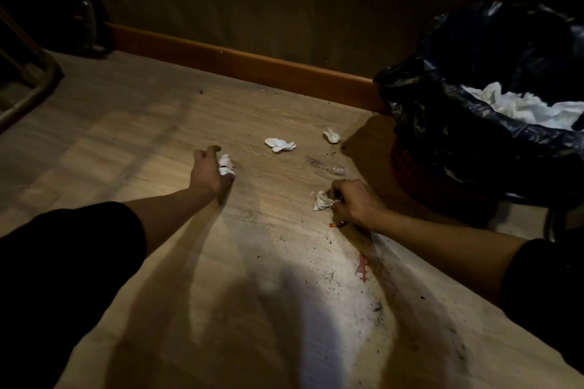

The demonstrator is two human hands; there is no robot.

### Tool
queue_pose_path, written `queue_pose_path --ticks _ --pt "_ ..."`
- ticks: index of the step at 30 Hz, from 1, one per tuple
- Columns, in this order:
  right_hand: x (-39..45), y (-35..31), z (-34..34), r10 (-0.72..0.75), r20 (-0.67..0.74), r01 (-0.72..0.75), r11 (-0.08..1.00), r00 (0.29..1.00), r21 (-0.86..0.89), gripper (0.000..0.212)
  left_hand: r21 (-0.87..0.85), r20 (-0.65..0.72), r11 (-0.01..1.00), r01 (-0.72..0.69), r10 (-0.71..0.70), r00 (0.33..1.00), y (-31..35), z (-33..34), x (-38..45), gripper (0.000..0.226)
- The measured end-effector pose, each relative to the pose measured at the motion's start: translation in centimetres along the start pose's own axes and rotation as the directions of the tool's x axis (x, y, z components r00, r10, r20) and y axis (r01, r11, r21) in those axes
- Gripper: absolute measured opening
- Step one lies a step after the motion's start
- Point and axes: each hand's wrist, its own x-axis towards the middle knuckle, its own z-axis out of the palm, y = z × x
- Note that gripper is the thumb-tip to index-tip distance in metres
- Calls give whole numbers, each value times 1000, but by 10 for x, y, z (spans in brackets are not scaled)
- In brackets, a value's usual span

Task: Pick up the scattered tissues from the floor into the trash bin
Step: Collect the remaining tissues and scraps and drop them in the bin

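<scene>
Left hand (210, 171) at frame centre-left is curled around a crumpled tissue (226, 165) low on the wood floor (151, 142); right hand (355, 201) at centre-right pinches another tissue wad (322, 200) against the floor. Two loose tissues lie apart further up, a flatter one (280, 145) mid-frame and a small one (331, 135) near the bin. Trash bin (474, 148) with black liner sits at right edge, white tissues (531, 107) already inside.

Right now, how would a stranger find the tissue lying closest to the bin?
Start at the trash bin with the black liner on the right. On the floor just left of its base lies a small crumpled tissue. Unlike the flatter tissue further left, it is compact; no hand touches it.
</scene>
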Motion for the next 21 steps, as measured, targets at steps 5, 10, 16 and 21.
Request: queue_pose_path --ticks 5,10,16,21 --pt "25 4 -18 111 -183 -93 990 977 104 22 76 141 994 -75 64 988 -2 3 13 54" --pt "48 12 -28 199 -118 -192 979 973 69 38 90 34 990 -106 103 994 -7 6 10 29" --pt "48 20 -19 205 -140 -203 979 969 31 27 10 57 998 -62 61 996 13 12 8 18" --pt "45 33 -20 142 -187 -141 990 972 19 13 9 142 965 -261 257 956 59 28 16 59"
